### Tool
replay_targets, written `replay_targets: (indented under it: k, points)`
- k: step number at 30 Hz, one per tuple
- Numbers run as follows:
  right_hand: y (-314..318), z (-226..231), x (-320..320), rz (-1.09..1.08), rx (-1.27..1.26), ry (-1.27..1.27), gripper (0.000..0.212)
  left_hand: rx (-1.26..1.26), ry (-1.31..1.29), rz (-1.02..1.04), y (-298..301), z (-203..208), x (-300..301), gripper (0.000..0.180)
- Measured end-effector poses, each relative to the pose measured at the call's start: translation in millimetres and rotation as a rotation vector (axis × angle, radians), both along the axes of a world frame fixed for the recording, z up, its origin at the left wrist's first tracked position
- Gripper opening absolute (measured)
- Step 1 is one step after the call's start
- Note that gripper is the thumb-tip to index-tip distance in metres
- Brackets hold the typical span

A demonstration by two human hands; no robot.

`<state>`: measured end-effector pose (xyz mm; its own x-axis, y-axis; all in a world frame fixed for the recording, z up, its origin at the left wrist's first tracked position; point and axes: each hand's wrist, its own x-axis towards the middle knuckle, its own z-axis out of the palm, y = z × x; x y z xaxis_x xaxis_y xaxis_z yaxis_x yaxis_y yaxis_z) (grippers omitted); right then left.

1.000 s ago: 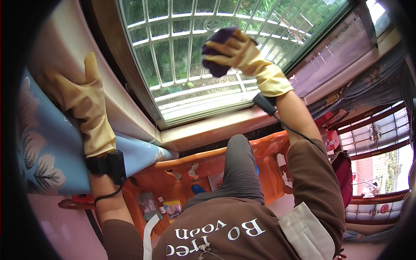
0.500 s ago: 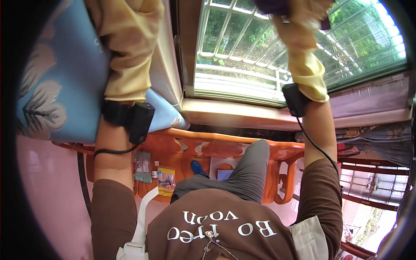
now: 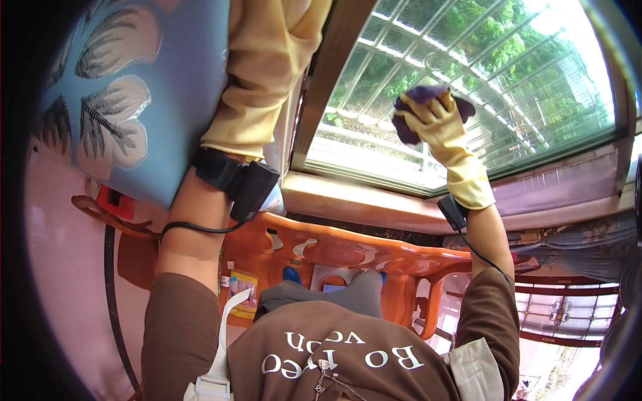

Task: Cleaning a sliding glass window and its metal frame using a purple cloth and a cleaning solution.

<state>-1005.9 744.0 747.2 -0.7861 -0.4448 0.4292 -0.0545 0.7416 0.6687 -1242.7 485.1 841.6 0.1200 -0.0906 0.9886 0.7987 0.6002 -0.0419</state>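
Note:
My right hand (image 3: 438, 123), in a pale yellow rubber glove, is closed on a dark purple cloth (image 3: 407, 132). The cloth lies against the window pane (image 3: 364, 87), with bunched folds showing on both sides of the fingers. My left hand (image 3: 287, 20) wears a matching glove and is raised at the top edge, beside the brown window frame (image 3: 332, 73). Its fingers are out of sight, so whether it holds anything does not show. A blue panel with pale flowers (image 3: 174, 53) hangs just left of that forearm.
Below the window runs a light sill (image 3: 354, 190). An orange plastic piece with cut-out holes (image 3: 361, 247) surrounds my legs, and a yellow packet (image 3: 245, 301) lies on it. Metal bars and greenery show behind the glass. A grey-blue curtain (image 3: 592, 217) hangs at the right.
My right hand has come down from the top edge with the cloth, to the middle of the pane. In the picture my left arm sits further right, and the whole view has shifted.

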Motion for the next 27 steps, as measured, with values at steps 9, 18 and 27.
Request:
replay_targets:
  k: [9,18,27]
  points:
    - [-35.5,-9.0,-63.2,0.049,-0.101,0.154,0.037,-0.03,0.003,0.028,2.0,-2.3,-1.5,0.075]
    - [68.4,-63.8,135.8,-0.343,-0.165,0.191,0.025,-0.1,0.101,0.118,3.1,3.4,2.3,0.074]
    - [24.1,78.2,61.5,-0.28,-0.275,0.775,0.072,-0.152,0.163,0.187,0.3,-4.4,-7.3,0.075]
